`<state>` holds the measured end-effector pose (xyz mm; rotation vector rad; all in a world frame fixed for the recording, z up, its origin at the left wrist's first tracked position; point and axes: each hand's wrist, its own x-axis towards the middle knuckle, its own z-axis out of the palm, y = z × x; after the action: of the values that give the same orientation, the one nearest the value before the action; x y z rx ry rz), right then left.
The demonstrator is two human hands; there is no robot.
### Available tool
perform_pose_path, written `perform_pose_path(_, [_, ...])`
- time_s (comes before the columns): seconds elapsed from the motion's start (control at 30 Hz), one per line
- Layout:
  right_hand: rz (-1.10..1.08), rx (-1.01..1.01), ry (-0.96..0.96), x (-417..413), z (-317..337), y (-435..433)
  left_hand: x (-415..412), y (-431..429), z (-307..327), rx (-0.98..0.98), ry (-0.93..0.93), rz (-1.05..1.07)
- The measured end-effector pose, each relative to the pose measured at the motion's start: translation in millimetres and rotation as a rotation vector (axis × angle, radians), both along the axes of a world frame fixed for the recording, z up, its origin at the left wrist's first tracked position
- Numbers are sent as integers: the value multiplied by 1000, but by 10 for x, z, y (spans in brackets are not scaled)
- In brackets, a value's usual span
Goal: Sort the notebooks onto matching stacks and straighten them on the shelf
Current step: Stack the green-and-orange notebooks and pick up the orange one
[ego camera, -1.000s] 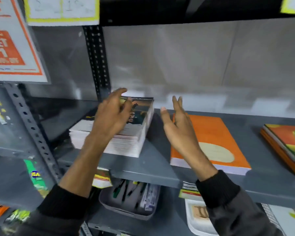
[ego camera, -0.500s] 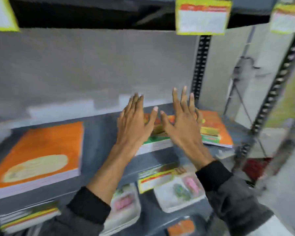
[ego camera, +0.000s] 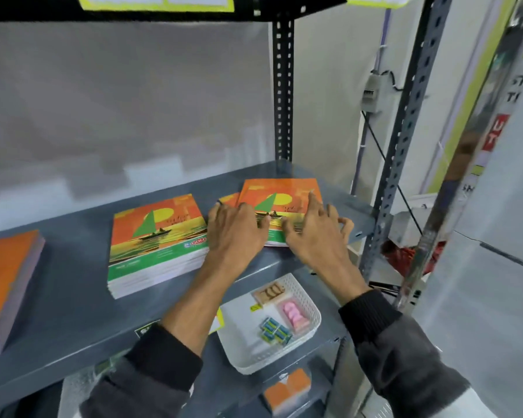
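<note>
On the grey shelf (ego camera: 73,297) lies a tall stack of sailboat notebooks (ego camera: 157,242) with orange and green covers. To its right is a thin, skewed pile of the same sailboat notebooks (ego camera: 281,197), one cover peeking out crooked on the left. My left hand (ego camera: 236,233) rests flat on that thin pile's near left part, fingers spread. On its near right corner lies my right hand (ego camera: 314,236), fingers splayed over the cover and the pile's right edge. At the far left sits a stack of plain orange notebooks (ego camera: 6,279).
A perforated steel upright (ego camera: 283,86) stands behind the thin pile, another (ego camera: 399,152) at the shelf's right end. Below, a white basket (ego camera: 272,324) holds erasers and small packs. Yellow price labels (ego camera: 154,3) hang from the shelf above.
My view swung right from the dark-covered stack and the orange stack. Both hands moved right along the shelf and came down onto the thin sailboat pile.
</note>
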<state>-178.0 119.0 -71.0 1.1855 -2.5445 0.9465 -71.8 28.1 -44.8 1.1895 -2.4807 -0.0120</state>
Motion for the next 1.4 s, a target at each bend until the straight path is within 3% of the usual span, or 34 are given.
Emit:
perform_pose_path(0.17, [16, -87, 35, -1, -1, 14, 11, 45, -2, -29, 168, 11])
perform_pose_path(0.33, [11, -67, 75, 26, -14, 14, -1, 97, -26, -58, 218, 7])
perform_pose_path(0.47, [33, -112, -45, 1, 12, -23, 27, 112, 49, 29, 350, -16])
perform_pose_path(0.6, [89, -279, -339, -76, 115, 6, 65, 105, 168, 171, 699, -49])
perform_pose_path(0.7, [196, -497, -561, -23, 201, 46, 138, 64, 296, 404, 1030, -124])
perform_pose_path(0.8, [339, -707, -638, 111, 341, -6, 275, 13, 354, 628, 1279, -140])
perform_pose_path(0.87, [424, -787, -656, 234, 436, -114, 434, -31, 385, 617, 1357, -143])
perform_pose_path(1.0, [549, -751, -640, 473, 537, -420, 843, -103, 408, 409, 1320, -98])
perform_pose_path(1.17, [689, -589, -690, 780, 546, -795, 1341, -112, 332, 52, 1123, 116])
perform_pose_path(1.3, [714, -365, -621, 934, 404, -930, 1596, -135, 150, 8, 996, 228])
perform_pose_path(1.4, [713, -190, -430, 1029, 318, -938, 1705, -141, -13, 1, 841, 358])
